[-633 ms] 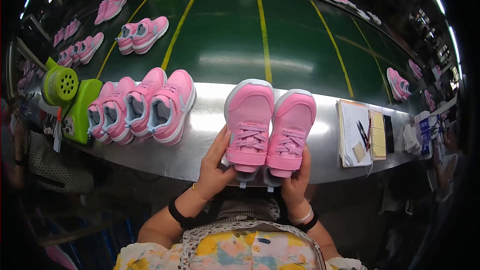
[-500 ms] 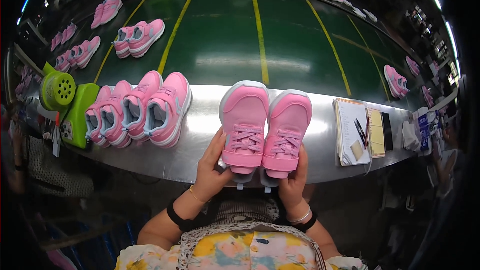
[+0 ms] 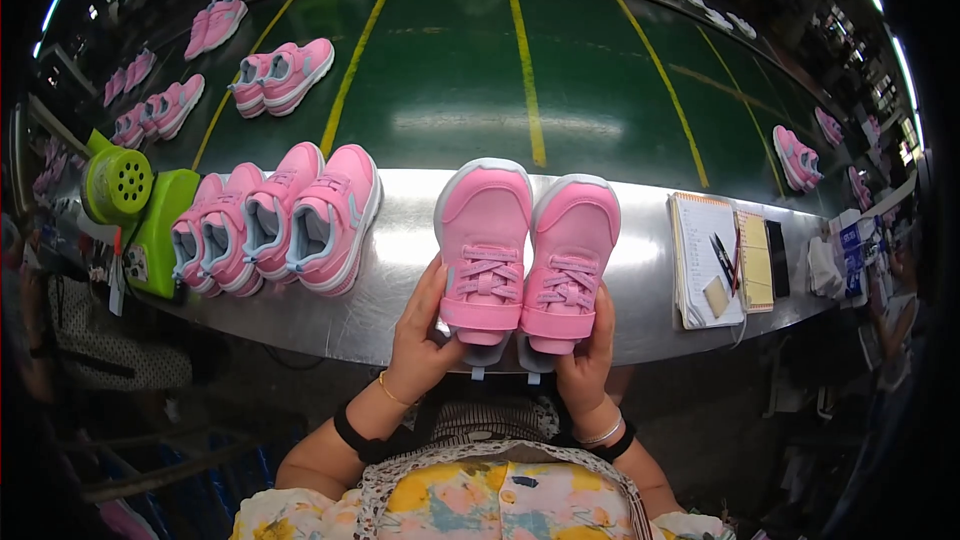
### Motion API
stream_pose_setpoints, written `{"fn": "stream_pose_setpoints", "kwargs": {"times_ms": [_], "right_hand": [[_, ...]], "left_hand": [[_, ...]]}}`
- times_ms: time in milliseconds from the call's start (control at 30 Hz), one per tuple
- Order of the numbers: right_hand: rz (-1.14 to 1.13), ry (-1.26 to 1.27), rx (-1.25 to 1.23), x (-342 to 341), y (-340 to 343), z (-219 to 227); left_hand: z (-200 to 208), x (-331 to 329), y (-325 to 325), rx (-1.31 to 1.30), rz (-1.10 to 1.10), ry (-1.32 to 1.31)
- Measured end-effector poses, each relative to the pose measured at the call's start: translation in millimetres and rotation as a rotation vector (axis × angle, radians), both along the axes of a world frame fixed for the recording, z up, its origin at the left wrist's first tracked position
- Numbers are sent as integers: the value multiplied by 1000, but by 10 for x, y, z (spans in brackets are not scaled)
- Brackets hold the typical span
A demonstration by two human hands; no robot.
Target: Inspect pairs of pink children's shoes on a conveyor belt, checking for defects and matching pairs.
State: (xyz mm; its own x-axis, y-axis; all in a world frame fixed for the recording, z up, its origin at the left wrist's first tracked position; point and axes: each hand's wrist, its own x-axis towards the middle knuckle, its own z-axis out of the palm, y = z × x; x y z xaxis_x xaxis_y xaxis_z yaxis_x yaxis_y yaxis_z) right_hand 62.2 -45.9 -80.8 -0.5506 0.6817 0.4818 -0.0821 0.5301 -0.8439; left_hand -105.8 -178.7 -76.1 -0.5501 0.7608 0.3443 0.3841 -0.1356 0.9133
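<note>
A pair of pink sneakers with pale soles, crossed laces and a strap is held side by side over the steel bench edge, toes pointing away from me. My left hand (image 3: 422,325) grips the heel end of the left sneaker (image 3: 486,230), fingers along its outer side. The right sneaker (image 3: 573,245) is held the same way by my right hand (image 3: 588,355). Both heels are partly hidden by the straps and my fingers. Left of them, two more pairs of pink sneakers (image 3: 335,215) stand in a row on the bench (image 3: 410,210).
Beyond the bench runs a green conveyor belt (image 3: 450,60) with yellow lines, carrying pairs of pink sneakers (image 3: 283,77). A lime-green machine (image 3: 165,230) stands at the left. At the right lie an open notebook (image 3: 695,285) with pens, a yellow pad (image 3: 755,275) and a dark flat object (image 3: 776,258).
The held sneakers have shifted very slightly left and are tilted a little differently. Shoes on the belt, and the belt's yellow lines, have moved slightly to the right.
</note>
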Motion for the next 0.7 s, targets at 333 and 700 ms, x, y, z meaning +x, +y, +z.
{"fn": "stream_pose_setpoints", "kwargs": {"times_ms": [333,700], "right_hand": [[17,-24,-44,32,-6,-33],[4,-25,-54,28,-11,-80]], "left_hand": [[-30,20,-11,19,9,1],[5,0,-36,6,32,75]]}}
